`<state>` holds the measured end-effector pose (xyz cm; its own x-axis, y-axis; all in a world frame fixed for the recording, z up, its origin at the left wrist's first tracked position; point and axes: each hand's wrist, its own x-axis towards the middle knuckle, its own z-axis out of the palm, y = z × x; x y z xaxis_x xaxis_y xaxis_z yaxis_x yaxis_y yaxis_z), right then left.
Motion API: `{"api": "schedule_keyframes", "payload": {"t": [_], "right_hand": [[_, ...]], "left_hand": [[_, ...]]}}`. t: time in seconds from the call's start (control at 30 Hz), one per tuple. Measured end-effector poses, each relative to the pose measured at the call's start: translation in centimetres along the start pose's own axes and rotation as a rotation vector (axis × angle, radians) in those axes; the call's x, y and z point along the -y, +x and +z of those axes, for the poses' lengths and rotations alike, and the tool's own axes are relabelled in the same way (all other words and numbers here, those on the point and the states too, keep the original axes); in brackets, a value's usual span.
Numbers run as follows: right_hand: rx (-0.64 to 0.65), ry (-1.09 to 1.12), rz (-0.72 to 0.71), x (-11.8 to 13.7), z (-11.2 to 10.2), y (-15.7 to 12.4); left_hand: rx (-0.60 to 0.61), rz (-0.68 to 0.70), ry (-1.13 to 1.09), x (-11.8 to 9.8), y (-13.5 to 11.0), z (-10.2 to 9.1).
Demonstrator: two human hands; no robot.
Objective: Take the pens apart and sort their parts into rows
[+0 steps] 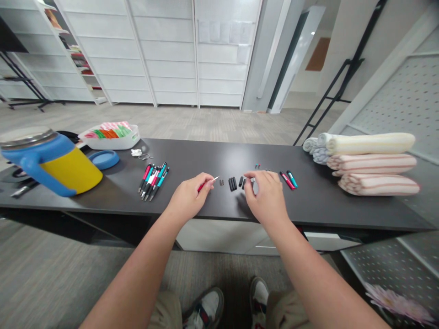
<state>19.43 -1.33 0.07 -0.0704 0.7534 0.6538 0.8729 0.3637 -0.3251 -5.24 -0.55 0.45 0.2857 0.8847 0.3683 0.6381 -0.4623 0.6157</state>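
Any lettering on the bundled pens [153, 181], left of centre, is showing too small to read. At mid-frame, the left hand [192, 192] is pinching a red pen barrel [201, 187], its slender pale tip pointing right. Black tubes [232, 183] are lying between the hands; the right hand [265, 192] is holding bent fingers beside them, its grip impossible to tell.

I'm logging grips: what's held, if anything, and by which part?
Left hand holds a red pen by its barrel, pale tip exposed; right hand unclear.
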Motion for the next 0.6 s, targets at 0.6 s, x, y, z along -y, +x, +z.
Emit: {"api": "schedule_keyframes", "payload": {"t": [0.6], "right_hand": [[0.278, 0.262, -0.28, -0.4, -0.1, -0.5]], "left_hand": [[0.076, 0.302, 0.234, -0.8, -0.7, 0.5]]}}
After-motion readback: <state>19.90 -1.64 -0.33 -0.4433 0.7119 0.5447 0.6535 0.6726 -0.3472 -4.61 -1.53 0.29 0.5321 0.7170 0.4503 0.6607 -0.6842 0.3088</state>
